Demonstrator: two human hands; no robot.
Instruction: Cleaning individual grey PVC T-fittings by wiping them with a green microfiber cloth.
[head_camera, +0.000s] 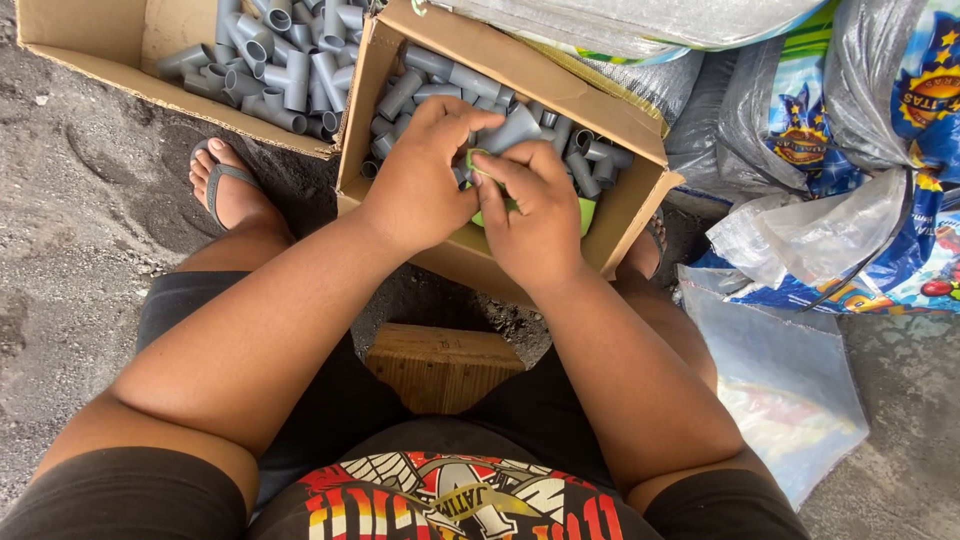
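Item: my left hand (418, 185), forearm angled in from lower left, fingers curled closed around a grey pipe fitting (510, 130). Item: my right hand (535, 215), wrist bent inward, thumb and forefinger pinching a green sheet (482, 160) against that fitting. Location: both above the nearer cardboard box (625, 205) of grey fittings; second box (90, 45) beside it.

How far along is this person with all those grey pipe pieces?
Hard to say exactly. Both cardboard boxes already hold grey pipe fittings: the left box a heap, the near box a fuller layer. In hand: the left hand and right hand pinch one grey fitting with a green piece at it. How many remain unhandled cannot be told.
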